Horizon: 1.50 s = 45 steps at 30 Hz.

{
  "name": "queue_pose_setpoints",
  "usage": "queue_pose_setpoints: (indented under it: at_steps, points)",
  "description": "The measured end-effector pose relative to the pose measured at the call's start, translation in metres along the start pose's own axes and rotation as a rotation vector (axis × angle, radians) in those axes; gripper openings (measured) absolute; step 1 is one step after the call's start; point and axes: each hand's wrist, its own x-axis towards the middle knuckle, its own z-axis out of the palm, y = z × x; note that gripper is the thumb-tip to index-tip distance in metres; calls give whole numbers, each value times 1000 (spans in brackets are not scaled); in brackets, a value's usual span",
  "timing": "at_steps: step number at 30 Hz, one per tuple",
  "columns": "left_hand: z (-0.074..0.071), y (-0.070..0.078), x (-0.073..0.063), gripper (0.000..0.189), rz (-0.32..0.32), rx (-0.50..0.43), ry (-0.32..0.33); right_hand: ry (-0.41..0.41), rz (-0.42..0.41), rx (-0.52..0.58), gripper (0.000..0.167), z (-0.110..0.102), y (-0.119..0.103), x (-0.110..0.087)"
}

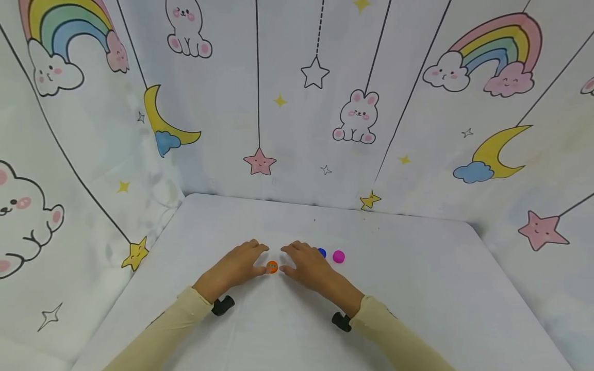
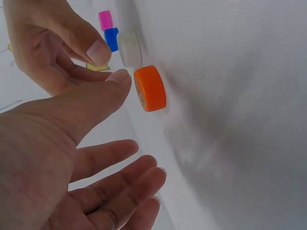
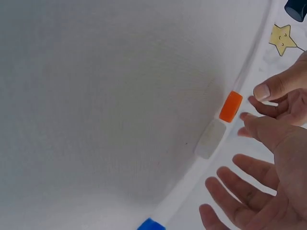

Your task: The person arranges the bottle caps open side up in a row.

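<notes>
White fabric with printed cartoon figures forms the backdrop (image 1: 223, 113); at the left edge a rabbit print (image 1: 23, 221) is cut off, and a second rabbit print (image 1: 185, 31) is cropped by the top edge. Its lower edge meets a white-covered table (image 1: 417, 288); the near side of the table extends out of frame.

One orange disc (image 1: 272, 267) lies flat on the table between the two hands. Its upper face carries a small green marking, too small to read. The left hand (image 1: 238, 264) is spread, fingers relaxed, thumb tip just beside the orange disc; contact cannot be confirmed. The right hand (image 1: 308, 265) is likewise spread and grips nothing, its thumb near the opposite side of the disc.

A whitish disc (image 2: 130, 48), next to the orange one in both wrist views, cannot be made out from the head camera. One blue disc (image 1: 322, 252) is partly covered by the right hand and is cropped at the lower edge of the right wrist view. Beside it, a magenta disc (image 1: 339, 256) shows fully from above. Black wrist devices (image 1: 224, 305) are partly concealed by the beige sleeves (image 1: 162, 330).
</notes>
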Motion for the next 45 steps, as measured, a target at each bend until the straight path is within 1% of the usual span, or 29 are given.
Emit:
queue_pose_setpoints:
  at_steps: [6, 10, 15, 21, 32, 38, 45]
  points:
    - [3, 1, 3, 49, 0, 3, -19, -13, -23, -33, 46, 3, -6, 5]
    - [4, 1, 5, 48, 0, 12, -29, 11, -49, -64, 40, 6, -9, 7]
    - [6, 2, 6, 42, 9, 15, -22, 56, -80, -77, 34, 8, -10, 8]
    - [8, 3, 6, 39, 23, 18, -19, 71, -91, -87, 30, 10, -12, 10]
    - [10, 1, 8, 31, 78, 58, -3, 63, -110, -55, 28, 13, -14, 11]
    - [11, 0, 7, 27, 110, 78, 21, 75, -128, -78, 25, 14, -16, 12]
    - [15, -3, 7, 24, 139, 91, 36, 60, -118, -94, 26, 16, -18, 13]
